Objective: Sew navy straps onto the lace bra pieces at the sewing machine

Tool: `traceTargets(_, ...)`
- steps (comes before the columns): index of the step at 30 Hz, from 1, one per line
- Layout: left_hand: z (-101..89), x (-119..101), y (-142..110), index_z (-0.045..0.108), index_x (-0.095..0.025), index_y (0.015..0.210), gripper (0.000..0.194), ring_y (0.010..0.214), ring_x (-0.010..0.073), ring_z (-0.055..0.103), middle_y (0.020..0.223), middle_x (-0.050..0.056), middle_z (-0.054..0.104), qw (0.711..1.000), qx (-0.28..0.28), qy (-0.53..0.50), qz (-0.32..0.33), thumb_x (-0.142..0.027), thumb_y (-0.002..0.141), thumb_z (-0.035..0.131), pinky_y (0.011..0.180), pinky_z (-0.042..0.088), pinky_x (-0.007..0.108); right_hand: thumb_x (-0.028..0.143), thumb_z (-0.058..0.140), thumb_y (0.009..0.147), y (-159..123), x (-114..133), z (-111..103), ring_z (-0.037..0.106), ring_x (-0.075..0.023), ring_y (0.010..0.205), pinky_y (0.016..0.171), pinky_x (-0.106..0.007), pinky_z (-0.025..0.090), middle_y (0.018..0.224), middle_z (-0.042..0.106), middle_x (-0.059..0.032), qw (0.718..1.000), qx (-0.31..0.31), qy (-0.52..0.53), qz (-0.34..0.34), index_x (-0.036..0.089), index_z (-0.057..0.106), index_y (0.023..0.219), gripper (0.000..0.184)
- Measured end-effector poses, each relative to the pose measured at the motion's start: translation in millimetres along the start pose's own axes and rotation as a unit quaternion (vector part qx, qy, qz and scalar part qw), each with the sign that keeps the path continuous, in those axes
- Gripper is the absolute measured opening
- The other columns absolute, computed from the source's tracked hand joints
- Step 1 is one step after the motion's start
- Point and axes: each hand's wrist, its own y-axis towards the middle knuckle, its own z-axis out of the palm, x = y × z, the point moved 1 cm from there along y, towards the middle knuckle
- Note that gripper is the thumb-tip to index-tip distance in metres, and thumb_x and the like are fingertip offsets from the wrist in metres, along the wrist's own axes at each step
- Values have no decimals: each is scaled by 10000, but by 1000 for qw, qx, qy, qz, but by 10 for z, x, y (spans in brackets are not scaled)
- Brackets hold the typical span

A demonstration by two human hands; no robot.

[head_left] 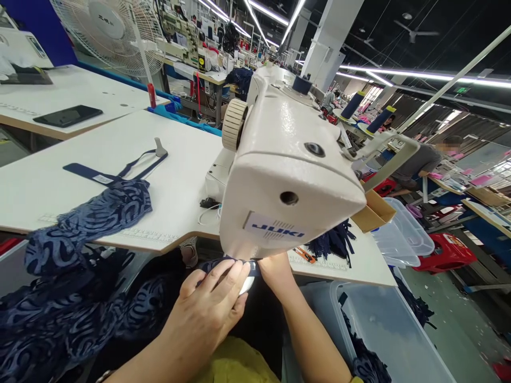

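Note:
A white sewing machine [295, 181] marked JUKI fills the middle of the view, and both hands are at its front, low under the head. My left hand [213, 306] is closed on a navy fabric strip [254, 270], its fingers lying over the strip and the thumb below. Close by on the right, my right hand [275, 268] reaches under the machine head. Its fingers are hidden there, so its grip does not show. The needle area is also out of sight behind the head.
A patterned blue lace garment [106, 207] with straps lies on the white table [175, 181], more hanging at left. Navy strips [333, 239] and an orange-handled tool [304, 255] lie right of the machine. A plastic bin [383, 319] stands lower right; a phone [68, 116] rests far left.

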Motion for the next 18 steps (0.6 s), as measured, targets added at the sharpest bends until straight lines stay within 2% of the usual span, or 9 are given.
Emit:
traceTargets(13, 22, -7, -18, 624, -246, 1135, 263, 1013, 169, 627, 1139, -7, 694, 1000, -13, -1, -11, -243, 942, 445, 830, 330, 356, 158, 488, 828, 3, -57, 20, 577, -169, 672, 694, -273, 479, 626, 615, -5, 999, 12, -24, -28, 180, 678, 762, 202)
traceTargets(18, 35, 1, -20, 610, -217, 1158, 270, 992, 169, 633, 1123, -8, 702, 1000, -23, 11, 1, -245, 934, 460, 818, 339, 354, 174, 431, 859, 3, -34, 13, 590, -179, 714, 696, -282, 488, 796, 685, -62, 996, 7, -55, -67, 164, 684, 815, 256)
